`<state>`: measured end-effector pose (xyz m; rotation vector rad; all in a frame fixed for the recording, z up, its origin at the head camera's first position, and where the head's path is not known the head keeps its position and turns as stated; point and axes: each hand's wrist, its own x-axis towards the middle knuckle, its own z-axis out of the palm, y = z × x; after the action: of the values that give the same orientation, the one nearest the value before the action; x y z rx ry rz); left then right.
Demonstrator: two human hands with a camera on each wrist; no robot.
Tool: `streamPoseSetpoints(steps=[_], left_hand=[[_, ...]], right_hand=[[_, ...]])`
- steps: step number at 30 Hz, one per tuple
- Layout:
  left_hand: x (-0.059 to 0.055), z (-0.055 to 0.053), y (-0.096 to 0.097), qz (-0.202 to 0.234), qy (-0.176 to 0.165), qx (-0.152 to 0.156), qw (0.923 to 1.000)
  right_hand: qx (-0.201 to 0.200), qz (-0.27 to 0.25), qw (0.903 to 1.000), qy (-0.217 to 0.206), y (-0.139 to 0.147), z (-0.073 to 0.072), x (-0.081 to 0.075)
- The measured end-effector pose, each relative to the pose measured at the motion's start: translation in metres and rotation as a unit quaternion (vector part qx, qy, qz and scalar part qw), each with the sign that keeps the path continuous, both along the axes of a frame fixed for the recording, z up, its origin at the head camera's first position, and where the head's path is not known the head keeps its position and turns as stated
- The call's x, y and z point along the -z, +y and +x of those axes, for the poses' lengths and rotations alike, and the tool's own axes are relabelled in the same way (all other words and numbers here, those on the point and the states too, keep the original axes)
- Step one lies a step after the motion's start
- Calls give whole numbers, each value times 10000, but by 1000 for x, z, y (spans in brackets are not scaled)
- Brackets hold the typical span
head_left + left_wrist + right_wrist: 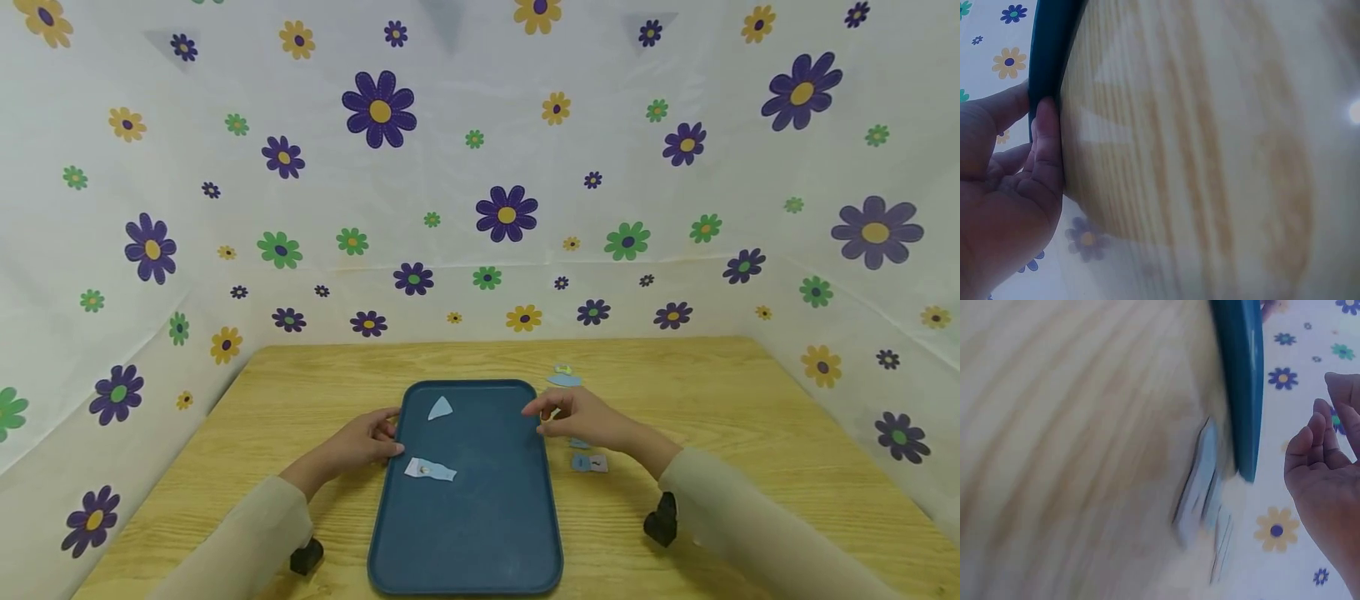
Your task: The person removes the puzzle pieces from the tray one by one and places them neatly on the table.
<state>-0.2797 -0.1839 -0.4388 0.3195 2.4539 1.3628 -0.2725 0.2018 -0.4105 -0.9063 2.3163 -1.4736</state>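
A dark blue rectangular tray (487, 533) lies lengthwise on the table. My left hand (358, 446) grips its left rim, the thumb at the edge; the left wrist view shows the thumb and fingers on either side of the rim. Over the tray's right rim hovers my right hand (588, 419), fingers loosely bent and apart, with nothing visible between them. On the tray are a light blue triangular flat piece (440, 408) near the far left and a pale blue strip-shaped piece (431, 470) with a small picture, close to the left thumb.
Right of the tray lie more flat pieces: a blue and pinkish one (589, 463), another partly behind the right hand (579, 443), a pale blue one (564, 380) and a yellowish one (562, 368) farther back. Flower-printed white cloth (450, 167) encloses the wooden table (675, 367).
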Motion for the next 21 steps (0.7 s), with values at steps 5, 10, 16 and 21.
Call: streamPoseSetpoints(steps=[5,10,16,21], left_hand=[[1,-1,0,48,-23,-18,10000],[2,-1,-2,91,-45,-18,9999],[3,-2,-3,108,-29,2,9999],[2,-2,-2,14,7,42,10000]], right_hand=[[-21,-48,9998,-217,-25,-5,-4],[-9,-56,9994,-351,-50,-14,-10],[100,-40,9994,-340,-78,-26,-11],[147,84,9991,-386,-99,-36,-10]])
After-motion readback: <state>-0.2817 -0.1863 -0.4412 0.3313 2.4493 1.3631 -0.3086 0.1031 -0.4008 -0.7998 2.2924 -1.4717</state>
